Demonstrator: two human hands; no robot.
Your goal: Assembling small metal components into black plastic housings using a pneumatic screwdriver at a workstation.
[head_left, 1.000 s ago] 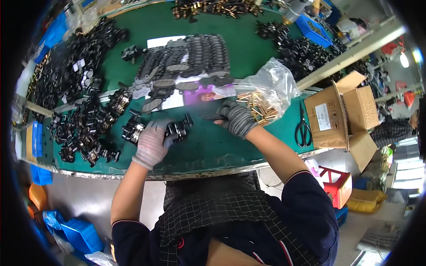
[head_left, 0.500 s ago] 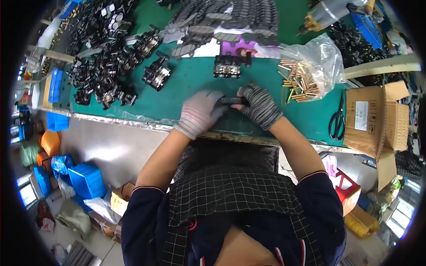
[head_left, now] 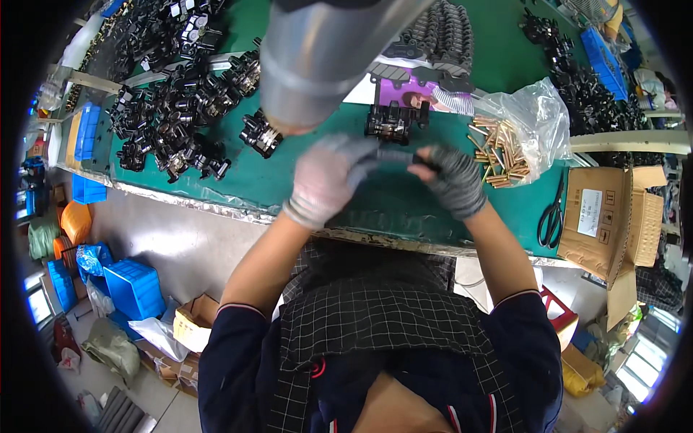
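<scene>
My left hand [head_left: 323,177], in a pale grey glove, is smeared by motion. Its fingers close on the left end of a small dark flat bar [head_left: 395,156]. On the bar's right end is my right hand [head_left: 455,180], in a dark striped glove with bare fingertips, pinching it. Just beyond the hands a black and silver metal assembly [head_left: 390,123] rests on the green bench [head_left: 390,206]. Another such assembly [head_left: 260,135] lies to the left, beyond my left hand. The bar's exact kind is too blurred to tell.
A large grey cylinder [head_left: 307,68] hangs close overhead, covering the bench's far middle. Piled assemblies [head_left: 173,119] fill the left. Flat grey plates [head_left: 440,40] stand behind a purple printed sheet [head_left: 393,90]. Brass-coloured pins [head_left: 498,151], scissors [head_left: 552,222] and a carton [head_left: 595,216] lie right.
The grey cylinder has come into view overhead. Both hands still hold the bar, which sits slightly farther right; my right hand has shifted right. The whole view has moved a little.
</scene>
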